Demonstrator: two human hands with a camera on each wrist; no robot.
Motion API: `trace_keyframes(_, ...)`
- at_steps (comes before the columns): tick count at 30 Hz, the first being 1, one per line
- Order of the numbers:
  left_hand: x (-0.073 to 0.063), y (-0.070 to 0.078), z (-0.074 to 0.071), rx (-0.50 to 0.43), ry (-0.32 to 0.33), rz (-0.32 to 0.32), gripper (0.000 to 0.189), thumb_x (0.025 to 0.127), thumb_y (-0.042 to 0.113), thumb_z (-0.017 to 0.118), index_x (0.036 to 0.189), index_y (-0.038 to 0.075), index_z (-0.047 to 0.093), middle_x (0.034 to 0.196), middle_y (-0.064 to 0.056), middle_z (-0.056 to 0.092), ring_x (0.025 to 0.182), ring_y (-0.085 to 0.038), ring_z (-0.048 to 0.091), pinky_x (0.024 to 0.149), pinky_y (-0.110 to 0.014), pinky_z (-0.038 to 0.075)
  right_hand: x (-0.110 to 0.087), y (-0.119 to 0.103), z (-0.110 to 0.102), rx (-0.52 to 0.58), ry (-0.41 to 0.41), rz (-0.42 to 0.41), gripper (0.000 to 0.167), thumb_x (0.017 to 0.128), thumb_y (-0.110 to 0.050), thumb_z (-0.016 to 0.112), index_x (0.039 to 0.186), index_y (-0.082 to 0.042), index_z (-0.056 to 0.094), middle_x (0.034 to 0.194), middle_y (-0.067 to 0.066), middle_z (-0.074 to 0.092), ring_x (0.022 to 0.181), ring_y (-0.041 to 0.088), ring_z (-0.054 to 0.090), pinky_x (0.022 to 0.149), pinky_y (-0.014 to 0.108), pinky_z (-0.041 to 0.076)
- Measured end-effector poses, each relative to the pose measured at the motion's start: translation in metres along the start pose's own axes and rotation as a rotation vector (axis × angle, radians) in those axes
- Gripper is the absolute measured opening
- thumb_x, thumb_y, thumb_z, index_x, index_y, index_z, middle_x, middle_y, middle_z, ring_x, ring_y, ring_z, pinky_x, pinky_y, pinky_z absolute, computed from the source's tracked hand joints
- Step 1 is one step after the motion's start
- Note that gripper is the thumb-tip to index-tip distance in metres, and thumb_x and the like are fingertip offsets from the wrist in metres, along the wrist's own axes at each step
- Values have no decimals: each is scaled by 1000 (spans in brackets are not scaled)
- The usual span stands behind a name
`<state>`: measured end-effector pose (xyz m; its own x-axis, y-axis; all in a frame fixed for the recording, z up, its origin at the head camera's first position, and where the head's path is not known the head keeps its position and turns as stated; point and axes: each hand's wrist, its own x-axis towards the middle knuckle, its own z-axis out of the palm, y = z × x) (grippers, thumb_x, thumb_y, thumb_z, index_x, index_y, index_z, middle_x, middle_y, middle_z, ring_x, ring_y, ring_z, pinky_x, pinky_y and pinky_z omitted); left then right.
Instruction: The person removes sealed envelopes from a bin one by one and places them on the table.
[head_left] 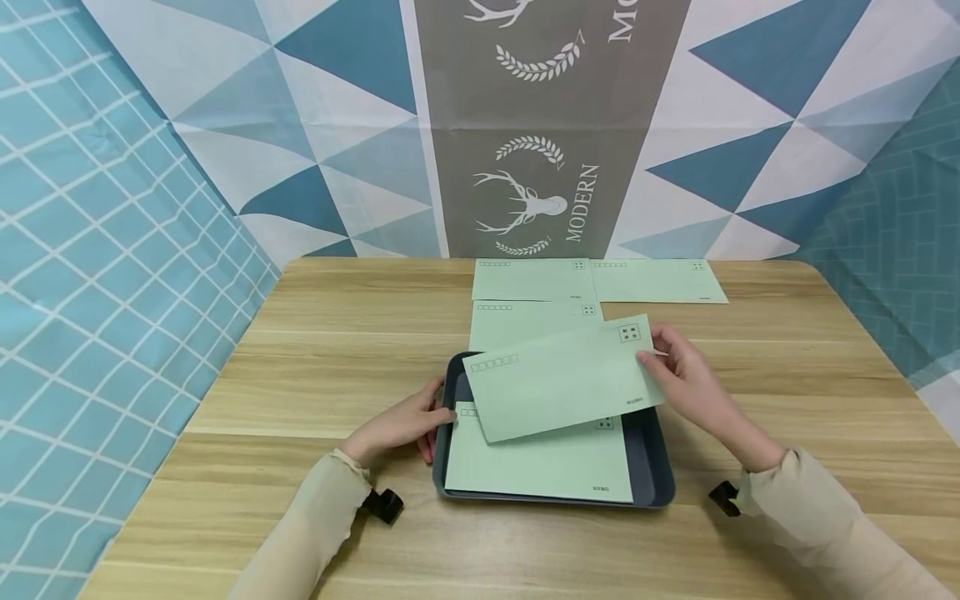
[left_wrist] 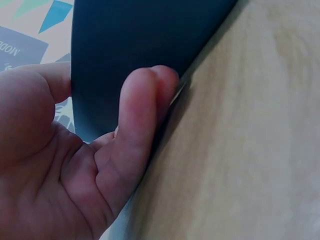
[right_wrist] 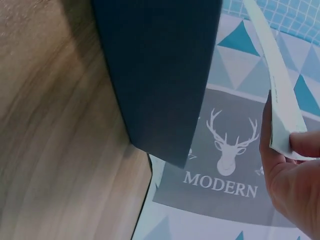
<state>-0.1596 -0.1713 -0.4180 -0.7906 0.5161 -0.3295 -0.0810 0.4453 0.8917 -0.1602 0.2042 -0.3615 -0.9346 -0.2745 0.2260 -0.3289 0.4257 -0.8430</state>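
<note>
A pale green envelope (head_left: 566, 379) hangs tilted over the dark tray (head_left: 652, 467), its right end pinched between the thumb and fingers of my right hand (head_left: 686, 379). In the right wrist view that envelope (right_wrist: 282, 95) shows nearly edge-on, above the tray's wall (right_wrist: 155, 75). At the tray's left side is my left hand (head_left: 401, 425), with the thumb over the rim and the fingers against the outer wall. The left wrist view shows these fingers (left_wrist: 137, 105) bent beside the dark wall (left_wrist: 125, 40). More envelope paper (head_left: 540, 467) lies inside the tray, partly covered by the held one.
Behind the tray lie a back left envelope (head_left: 534, 282), a back right envelope (head_left: 656, 282) and a nearer envelope (head_left: 525, 323), partly hidden by the held one. The wooden table (head_left: 337, 333) meets a patterned backdrop (head_left: 360, 125) at its far edge.
</note>
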Motion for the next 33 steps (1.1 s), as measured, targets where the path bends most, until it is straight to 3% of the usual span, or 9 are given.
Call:
trace_keyframes(2,0,-1,0,1,-1,0,62,92,20,46,142,10,11,75,-11,60,44,-20,58,44,-40,54,2,3,-2,23,12,16,27,96,-7,40,120,6,39,107,24,57,75,4,62,58,26,56)
trace_keyframes(5,1,-2,-1,0,-3,4,63,92,20,46,143,9,10,76,-11,59,44,-20,57,44,-40,54,7,9,-7,103,52,34,26,97,-7,38,119,7,37,101,10,60,73,4,62,56,25,56)
trace_keyframes(9,1,-1,-1,1,-1,1,63,92,20,47,143,11,10,74,-12,59,44,-19,58,45,-40,54,11,16,-13,276,105,63,19,96,-6,37,115,-4,38,92,-11,60,74,2,63,57,20,55)
trace_keyframes(15,0,1,-1,-2,-3,-8,68,92,20,48,145,12,6,67,-12,59,42,-20,58,45,-40,54,15,28,-26,503,149,135,18,97,-7,36,110,-18,36,90,-13,62,76,-1,62,59,15,54)
trace_keyframes(24,0,-2,-1,-19,-12,6,66,93,19,45,144,10,6,64,-10,59,42,-21,57,44,-41,53,23,44,-55,529,229,326,18,97,-16,36,115,-20,35,95,-12,54,77,-3,60,64,13,53)
trace_keyframes(30,-1,1,-2,-16,-12,1,66,92,20,47,144,12,7,67,-11,59,44,-20,58,46,-41,54,29,57,-77,562,240,404,17,96,-9,34,108,-22,35,98,-10,46,78,-4,57,65,12,51)
trace_keyframes(33,-1,0,-2,-17,-15,-1,66,93,20,47,144,12,6,67,-11,59,44,-20,58,46,-42,54,32,63,-86,555,238,463,35,93,-4,34,125,-18,30,98,-10,45,76,-5,57,64,12,51)
